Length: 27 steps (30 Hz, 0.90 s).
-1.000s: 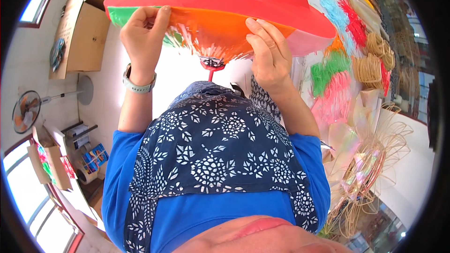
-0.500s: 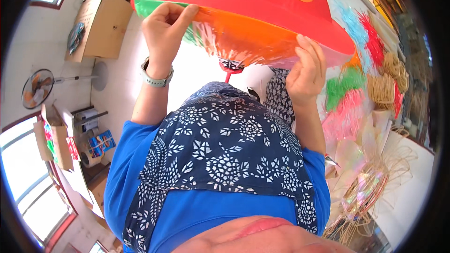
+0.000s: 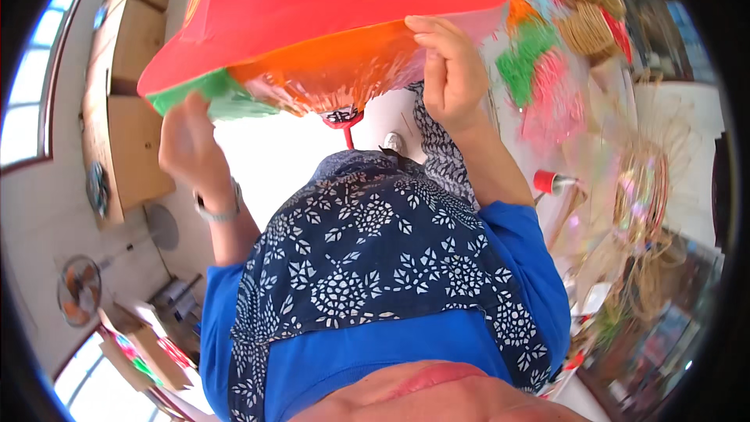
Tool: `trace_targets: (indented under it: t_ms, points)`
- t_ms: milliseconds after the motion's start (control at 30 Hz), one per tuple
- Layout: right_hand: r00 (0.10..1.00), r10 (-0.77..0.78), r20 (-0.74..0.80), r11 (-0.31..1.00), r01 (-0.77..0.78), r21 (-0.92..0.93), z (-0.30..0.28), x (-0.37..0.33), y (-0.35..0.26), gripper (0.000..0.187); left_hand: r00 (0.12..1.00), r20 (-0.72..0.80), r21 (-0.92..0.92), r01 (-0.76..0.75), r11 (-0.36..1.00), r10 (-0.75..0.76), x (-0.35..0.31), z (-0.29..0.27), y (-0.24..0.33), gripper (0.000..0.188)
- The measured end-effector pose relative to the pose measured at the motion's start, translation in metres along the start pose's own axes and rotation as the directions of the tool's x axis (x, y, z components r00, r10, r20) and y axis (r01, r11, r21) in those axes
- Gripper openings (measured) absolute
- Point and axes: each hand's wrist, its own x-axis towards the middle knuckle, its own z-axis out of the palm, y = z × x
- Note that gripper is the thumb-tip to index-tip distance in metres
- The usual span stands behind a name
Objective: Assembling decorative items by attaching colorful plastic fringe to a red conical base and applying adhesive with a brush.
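Observation:
A large red lantern-like piece [image 3: 336, 8] with a flared rim and a gold emblem hangs tilted in front of me at the top. Along its underside run strips of fringe: a green fringe [image 3: 205, 95] at the left, an orange fringe [image 3: 328, 51] in the middle, pale pink at the right. My left hand [image 3: 191, 144], blurred, is closed at the lower edge of the green part. My right hand [image 3: 451, 70] has its fingertips on the rim where orange meets pink. A red stem [image 3: 348, 137] shows beneath the fringe.
Bundles of green fringe [image 3: 527, 62] and pink fringe [image 3: 551, 101] lie at the right, beside coils of tan cord [image 3: 586, 31]. Nearer are a red spool [image 3: 545, 181] and wiry hoops [image 3: 642, 187]. Cardboard boxes [image 3: 137, 164] and a fan [image 3: 80, 291] stand at the left.
The red piece has shifted left and a little lower in view. My left hand has moved from the green-orange join out along the green fringe. My right hand stays at the rim.

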Motion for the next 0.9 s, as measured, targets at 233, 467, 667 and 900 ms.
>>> trace_targets:
  t_ms: [233, 467, 667, 900]
  points:
    - [0.962, 0.194, 0.192, 0.981, -0.190, -0.035, -0.029, -0.051, -0.032, 0.010, 0.649, 0.670, -0.411, -0.081, 0.908, 0.361, -0.046, 0.023, -0.014, 0.028]
    - [0.569, 0.772, 0.282, 0.589, -0.475, -0.653, -0.137, -0.141, 0.085, 0.021, 0.267, 0.956, -0.221, 0.371, 0.902, 0.124, -0.120, 0.131, -0.054, 0.029]
    - [0.141, 0.984, -0.104, -0.003, -0.581, -0.814, -0.277, -0.269, 0.226, 0.020, 0.240, 0.968, -0.159, 0.351, 0.923, 0.076, -0.156, 0.219, -0.021, 0.023]
    - [0.216, 0.959, -0.181, -0.034, -0.549, -0.835, -0.274, -0.314, 0.196, 0.023, 0.193, 0.971, -0.183, 0.231, 0.956, 0.139, -0.179, 0.303, 0.032, 0.006]
